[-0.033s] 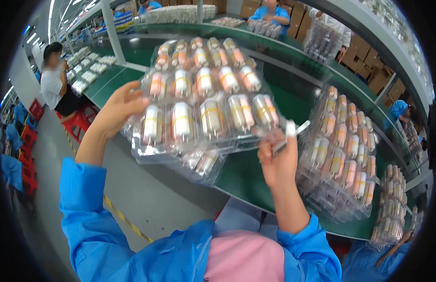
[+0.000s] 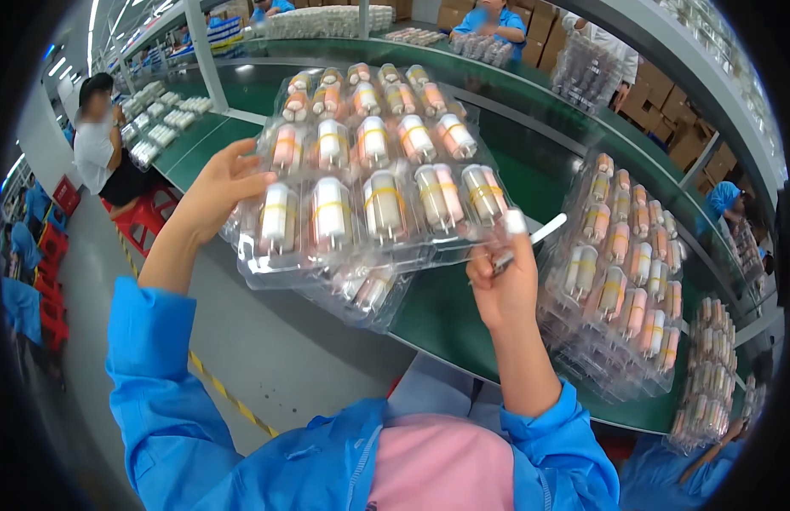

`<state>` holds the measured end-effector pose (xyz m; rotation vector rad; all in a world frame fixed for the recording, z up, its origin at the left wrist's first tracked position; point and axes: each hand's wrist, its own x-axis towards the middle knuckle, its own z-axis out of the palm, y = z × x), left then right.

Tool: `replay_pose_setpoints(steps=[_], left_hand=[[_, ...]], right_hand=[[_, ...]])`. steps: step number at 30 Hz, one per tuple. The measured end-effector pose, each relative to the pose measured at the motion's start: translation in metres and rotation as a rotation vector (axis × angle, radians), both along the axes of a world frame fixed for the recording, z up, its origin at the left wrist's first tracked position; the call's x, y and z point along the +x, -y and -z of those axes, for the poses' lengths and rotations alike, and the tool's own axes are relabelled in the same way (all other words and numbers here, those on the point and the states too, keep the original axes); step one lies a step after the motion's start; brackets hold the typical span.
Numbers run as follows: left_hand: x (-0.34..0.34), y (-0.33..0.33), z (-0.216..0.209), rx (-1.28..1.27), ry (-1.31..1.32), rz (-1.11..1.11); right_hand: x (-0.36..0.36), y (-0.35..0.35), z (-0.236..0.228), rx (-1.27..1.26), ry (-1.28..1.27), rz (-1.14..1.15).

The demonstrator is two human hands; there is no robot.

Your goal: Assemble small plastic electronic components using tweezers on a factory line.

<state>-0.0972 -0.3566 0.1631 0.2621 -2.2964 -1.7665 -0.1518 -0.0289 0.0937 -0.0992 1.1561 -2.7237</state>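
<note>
A clear plastic blister tray [image 2: 322,271], tilted toward me, carries rows of small cylinder pairs in white, pink and grey, each bound with a yellow band. My left hand [image 2: 220,192] grips its left edge, thumb over the rim and fingers partly hidden. At the front right corner is my right hand [image 2: 505,277], its fingers closed round a slim white-ended stick [image 2: 550,228] and touching the tray's rim. White covers the tip of my right thumb. Beneath the held tray, another clear tray [image 2: 369,294] with similar cylinders shows in part.
To the right, a stack of filled clear trays [image 2: 616,272] stands on the green bench [image 2: 446,341]. Further right is another stack [image 2: 706,375]. A metal post [image 2: 203,55] rises at the far left. Co-workers sit across the bench and at left, one on a red stool [image 2: 143,226].
The held tray's right side has risen slightly. My right thumb has shifted a little up and left, and the stick's angle has changed slightly. My left hand keeps its grip.
</note>
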Motion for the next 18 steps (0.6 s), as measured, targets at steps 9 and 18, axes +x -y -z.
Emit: replay_pose_setpoints(steps=[9,18], left_hand=[[-0.038,0.035,-0.011,0.194,-0.262,0.282],[-0.071,0.108,-0.017,0.134,0.026,0.310]], right_hand=[[0.037,0.036,-0.017,0.163,-0.228,0.094],[0.093,0.066,-0.023,0.161,-0.112,-0.354]])
